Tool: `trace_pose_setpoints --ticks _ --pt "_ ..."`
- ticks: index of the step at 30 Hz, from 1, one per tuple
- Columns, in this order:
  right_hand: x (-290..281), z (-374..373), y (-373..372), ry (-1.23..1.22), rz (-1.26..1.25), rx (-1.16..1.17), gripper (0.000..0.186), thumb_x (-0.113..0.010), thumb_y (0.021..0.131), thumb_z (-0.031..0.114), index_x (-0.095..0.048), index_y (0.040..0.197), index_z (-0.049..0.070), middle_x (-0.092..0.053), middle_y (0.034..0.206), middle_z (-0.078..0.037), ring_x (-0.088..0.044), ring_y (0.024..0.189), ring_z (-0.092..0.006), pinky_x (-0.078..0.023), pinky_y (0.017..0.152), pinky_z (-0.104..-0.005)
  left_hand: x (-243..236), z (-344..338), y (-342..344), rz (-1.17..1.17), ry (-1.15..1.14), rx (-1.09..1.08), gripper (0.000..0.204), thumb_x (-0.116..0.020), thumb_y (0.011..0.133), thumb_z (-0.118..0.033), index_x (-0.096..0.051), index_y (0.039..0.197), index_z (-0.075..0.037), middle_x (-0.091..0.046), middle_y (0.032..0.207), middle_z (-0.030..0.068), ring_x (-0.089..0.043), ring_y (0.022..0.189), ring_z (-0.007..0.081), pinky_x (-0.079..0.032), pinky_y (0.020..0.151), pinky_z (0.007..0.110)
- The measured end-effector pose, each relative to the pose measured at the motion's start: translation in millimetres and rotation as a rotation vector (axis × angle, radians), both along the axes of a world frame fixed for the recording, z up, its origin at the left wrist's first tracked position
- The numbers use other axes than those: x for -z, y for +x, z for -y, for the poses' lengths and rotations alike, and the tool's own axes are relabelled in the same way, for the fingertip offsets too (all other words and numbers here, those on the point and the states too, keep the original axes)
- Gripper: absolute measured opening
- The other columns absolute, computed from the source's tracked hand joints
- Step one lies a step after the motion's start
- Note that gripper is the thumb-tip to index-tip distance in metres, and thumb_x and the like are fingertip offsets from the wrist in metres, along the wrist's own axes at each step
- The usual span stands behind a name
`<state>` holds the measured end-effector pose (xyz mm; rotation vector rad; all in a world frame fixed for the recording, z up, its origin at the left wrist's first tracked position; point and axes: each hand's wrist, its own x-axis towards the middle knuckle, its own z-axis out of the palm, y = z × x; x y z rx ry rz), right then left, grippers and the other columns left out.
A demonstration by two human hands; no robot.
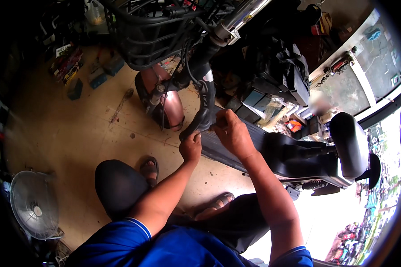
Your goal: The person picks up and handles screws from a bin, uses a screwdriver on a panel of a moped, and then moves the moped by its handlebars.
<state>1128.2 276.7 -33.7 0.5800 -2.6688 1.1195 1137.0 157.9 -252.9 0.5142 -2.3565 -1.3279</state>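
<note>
Head: black curved part [206,99] ends at left grip [191,147].

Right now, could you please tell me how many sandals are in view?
2: the left sandal, just right of the bent left knee, and the right sandal, left of the right forearm. Others may be hidden in shadow.

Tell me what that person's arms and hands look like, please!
The left sleeve and right sleeve are short and bright blue, with thin pale trim near their edges. Below them, the left hand and right hand are bare, and so are the wrists and forearms.
</note>
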Motion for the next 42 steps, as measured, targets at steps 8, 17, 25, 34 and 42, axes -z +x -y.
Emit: trace_pose_setpoints --ticks 8,17,25,34,42 --pt "-3 22 -31 0.184 -0.004 -0.059 0.036 -0.070 0.084 0.006 -0.053 0.116 0.002 -0.066 0.095 -0.025 -0.066 0.086 -0.0443 -0.054 0.073 -0.0501 6 -1 -2 -0.035 -0.011 -0.011 0.021 -0.075 0.086 -0.028 -0.078 0.104 -0.018 -0.073 0.082 0.0126 -0.070 0.075 0.0333 -0.055 0.068 0.041" --pt "-7 23 -25 0.167 0.028 -0.014 0.042 -0.075 0.084 0.011 -0.057 0.122 0.006 -0.066 0.100 -0.020 -0.068 0.087 -0.0385 -0.055 0.076 -0.0448 -1 -1 -1 0.051 -0.018 0.008 0.021 -0.074 0.086 -0.027 -0.077 0.105 -0.018 -0.072 0.081 0.0120 -0.070 0.076 0.0348 -0.054 0.069 0.043" --pt "-12 18 -21 0.166 -0.013 -0.025 0.040 -0.073 0.085 0.008 -0.055 0.120 0.004 -0.067 0.093 -0.019 -0.068 0.086 -0.0380 -0.055 0.075 -0.0428 3 -6 -3 -0.073 -0.137 -0.034 0.015 -0.073 0.088 -0.027 -0.076 0.102 -0.020 -0.072 0.079 0.0120 -0.069 0.073 0.0357 -0.054 0.066 0.045" --pt "-4 10 -27 0.146 0.010 -0.013 0.037 -0.072 0.085 0.008 -0.055 0.118 0.005 -0.067 0.093 -0.020 -0.067 0.086 -0.0402 -0.055 0.075 -0.0439 4 -4 -2 -0.012 -0.273 -0.007 0.013 -0.071 0.090 -0.027 -0.075 0.100 -0.021 -0.071 0.077 0.0123 -0.069 0.070 0.0355 -0.054 0.063 0.046" --pt "-3 30 -24 0.302 -0.179 -0.092 0.029 -0.072 0.086 0.018 -0.052 0.103 0.006 -0.063 0.088 -0.022 -0.067 0.076 -0.0402 -0.054 0.068 -0.0464 -1 -2 0 -0.009 -0.159 0.005 0.015 -0.071 0.089 -0.029 -0.077 0.100 -0.020 -0.073 0.081 0.0121 -0.069 0.073 0.0362 -0.055 0.066 0.046"
